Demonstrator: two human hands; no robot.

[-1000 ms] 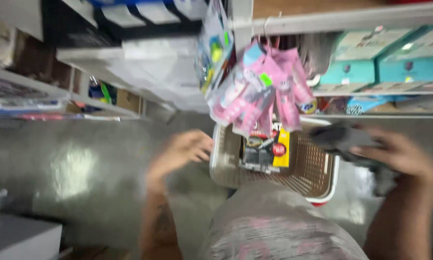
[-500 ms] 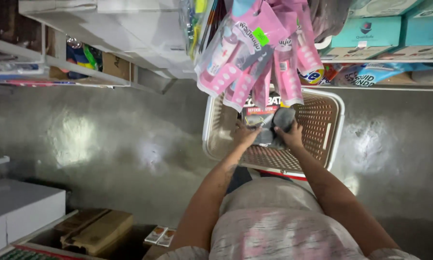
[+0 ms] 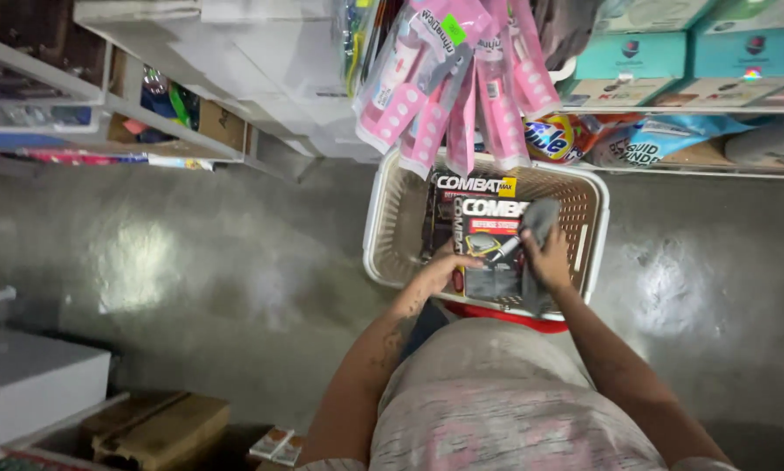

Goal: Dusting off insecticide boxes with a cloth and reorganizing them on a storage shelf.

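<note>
A beige plastic basket (image 3: pixel 383 235) sits on the grey floor below me, with black and red boxes (image 3: pixel 483 222) inside it. My left hand (image 3: pixel 440 270) rests on the lower edge of a black box and holds a small grey object (image 3: pixel 494 247) at its tip. My right hand (image 3: pixel 544 257) grips a grey cloth (image 3: pixel 540 218) over the boxes in the basket. Both forearms reach down from my pink patterned shirt.
Pink blister packs (image 3: pixel 448 78) hang on a rack just above the basket. Teal boxes (image 3: pixel 636 57) and bagged goods (image 3: pixel 662 139) fill shelves on the right. White shelving (image 3: pixel 156 113) stands at left, cardboard boxes (image 3: pixel 160 427) and a white box (image 3: pixel 34 384) lie lower left.
Both hands came together over the basket from a spread position. The right hand brought the grey cloth down onto the boxes, and the view settled lower.
</note>
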